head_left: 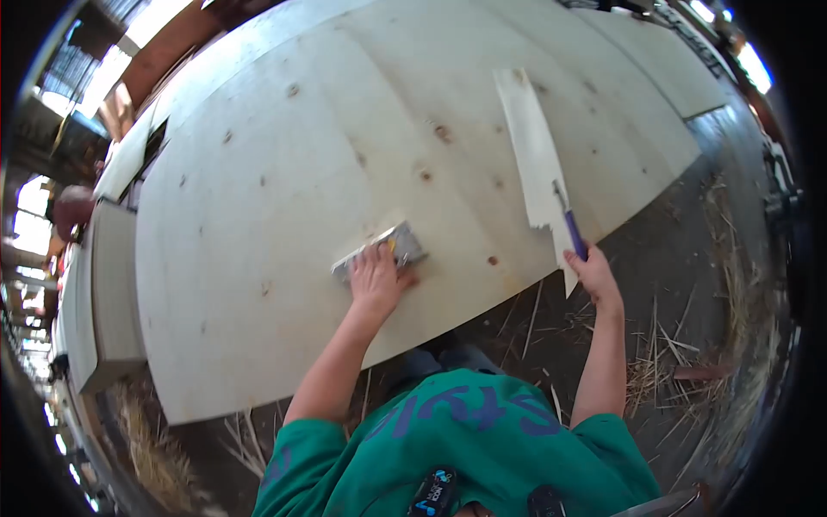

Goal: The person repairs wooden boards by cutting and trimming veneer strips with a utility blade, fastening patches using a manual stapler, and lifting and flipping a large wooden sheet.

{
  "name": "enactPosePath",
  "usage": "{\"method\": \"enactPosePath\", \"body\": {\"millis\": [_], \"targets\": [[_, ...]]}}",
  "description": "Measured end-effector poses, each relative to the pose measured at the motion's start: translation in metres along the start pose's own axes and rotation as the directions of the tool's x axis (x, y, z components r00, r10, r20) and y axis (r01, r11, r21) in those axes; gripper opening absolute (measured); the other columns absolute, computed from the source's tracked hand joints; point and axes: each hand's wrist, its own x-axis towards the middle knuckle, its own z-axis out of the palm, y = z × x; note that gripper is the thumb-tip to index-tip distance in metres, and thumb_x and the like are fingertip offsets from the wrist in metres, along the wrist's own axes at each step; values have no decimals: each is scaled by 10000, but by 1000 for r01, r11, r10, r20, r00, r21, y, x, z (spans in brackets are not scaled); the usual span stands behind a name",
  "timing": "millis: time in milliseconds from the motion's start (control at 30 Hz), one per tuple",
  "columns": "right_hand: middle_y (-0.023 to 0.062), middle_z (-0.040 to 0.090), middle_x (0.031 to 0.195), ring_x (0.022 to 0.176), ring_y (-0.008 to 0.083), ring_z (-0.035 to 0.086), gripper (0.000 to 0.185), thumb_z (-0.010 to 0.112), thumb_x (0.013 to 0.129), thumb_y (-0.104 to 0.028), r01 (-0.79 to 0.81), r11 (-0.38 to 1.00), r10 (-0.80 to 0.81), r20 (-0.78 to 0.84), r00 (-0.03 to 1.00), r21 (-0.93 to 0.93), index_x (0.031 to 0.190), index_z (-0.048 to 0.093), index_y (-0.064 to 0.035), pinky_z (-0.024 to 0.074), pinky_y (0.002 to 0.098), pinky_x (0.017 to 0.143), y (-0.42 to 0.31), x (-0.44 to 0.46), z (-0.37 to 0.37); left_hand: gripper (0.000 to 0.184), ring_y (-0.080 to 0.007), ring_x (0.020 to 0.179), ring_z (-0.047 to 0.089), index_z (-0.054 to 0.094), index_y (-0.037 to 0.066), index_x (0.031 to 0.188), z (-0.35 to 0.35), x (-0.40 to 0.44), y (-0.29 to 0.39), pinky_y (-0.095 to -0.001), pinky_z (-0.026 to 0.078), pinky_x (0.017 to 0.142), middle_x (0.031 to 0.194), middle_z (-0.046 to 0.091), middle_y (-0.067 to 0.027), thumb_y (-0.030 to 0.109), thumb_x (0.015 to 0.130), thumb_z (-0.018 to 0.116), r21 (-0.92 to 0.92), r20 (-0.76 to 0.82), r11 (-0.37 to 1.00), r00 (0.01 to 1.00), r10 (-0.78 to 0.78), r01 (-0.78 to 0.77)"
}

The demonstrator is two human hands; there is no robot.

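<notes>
My left hand rests over a flat, silvery, wrapped-looking block with a bit of yellow on it. Its fingers lie across the block's top and the thumb is at the near side; the exact kind of block is unclear. My right hand is closed around the purple handle of a slim knife-like tool. The tool's narrow metal end lies over a pale veneer strip with a ragged near edge. Both hands are above a large, knotty wood sheet, and the strip lies on its right part.
At left stands a stack of boards. Another pale sheet lies at the far right. Wood splinters litter the dark floor beyond the sheet's near edge, with more scraps at lower left.
</notes>
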Motion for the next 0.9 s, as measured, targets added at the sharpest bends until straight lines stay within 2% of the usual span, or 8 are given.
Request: {"method": "enactPosePath", "body": {"millis": [133, 233, 267, 467, 533, 633, 800, 900], "targets": [[112, 664, 1021, 924, 193, 607, 439, 692, 876, -208, 0, 996, 2, 24, 1000, -88, 1224, 578, 34, 476, 335, 874, 28, -32, -35, 754, -358, 1186, 448, 453, 64, 1207, 38, -58, -10, -493, 339, 1014, 1210, 483, -157, 470, 688, 821, 54, -106, 978, 973, 205, -200], [15, 597, 828, 729, 109, 548, 399, 739, 857, -210, -184, 981, 169, 222, 960, 53, 1166, 599, 1, 456, 271, 668, 0, -50, -54, 796, -343, 1154, 441, 448, 58, 1170, 39, -91, 8, -475, 347, 1000, 1169, 460, -139, 469, 627, 858, 120, -37, 982, 988, 152, -147], [-13, 559, 800, 686, 77, 504, 373, 751, 854, -212, -140, 987, 116, 238, 964, 84, 1138, 608, -16, 418, 249, 609, -3, -50, -60, 805, -341, 1147, 448, 453, 55, 1163, 36, -89, 14, -471, 348, 998, 1161, 467, -138, 484, 615, 857, 117, -11, 986, 992, 124, -122], [46, 625, 875, 784, 134, 557, 468, 728, 868, -264, 147, 986, -127, 225, 966, -72, 1212, 595, 22, 471, 289, 720, 10, 76, -137, 834, -327, 1143, 455, 469, 46, 1135, 38, -34, 95, -443, 357, 1010, 1142, 488, -134, 516, 575, 869, 87, -32, 994, 997, -71, 73], [107, 665, 913, 829, 201, 603, 468, 720, 854, -287, 71, 997, -57, 286, 957, -39, 1198, 609, 11, 483, 332, 770, 7, 123, -157, 792, -323, 1146, 461, 479, 46, 1131, 42, -16, 124, -437, 361, 1010, 1152, 492, -131, 490, 603, 869, 56, -81, 979, 979, -189, 194], [151, 682, 939, 857, 256, 637, 456, 707, 841, -306, 327, 904, -236, 316, 919, -274, 1178, 627, -10, 489, 370, 783, 1, 189, -185, 763, -332, 1125, 476, 481, 45, 1125, 52, 23, 174, -453, 379, 979, 1128, 507, -133, 472, 623, 866, 38, -150, 956, 948, -282, 290], [184, 688, 979, 910, 328, 652, 437, 689, 831, -322, 383, 901, -302, 340, 891, -202, 1159, 641, -37, 495, 408, 802, -30, 273, -185, 764, -330, 1122, 488, 487, 43, 1155, 54, 64, 214, -486, 372, 977, 1116, 528, -124, 436, 627, 875, -40, -146, 881, 869, -473, 472], [186, 690, 1008, 936, 348, 651, 443, 683, 846, -338, 434, 872, -355, 320, 878, -225, 1174, 635, -43, 497, 419, 818, -30, 305, -180, 733, -341, 1138, 484, 499, 43, 1143, 61, 63, 212, -487, 371, 968, 1117, 534, -132, 405, 629, 877, -42, -233, 886, 858, -458, 462]]}}
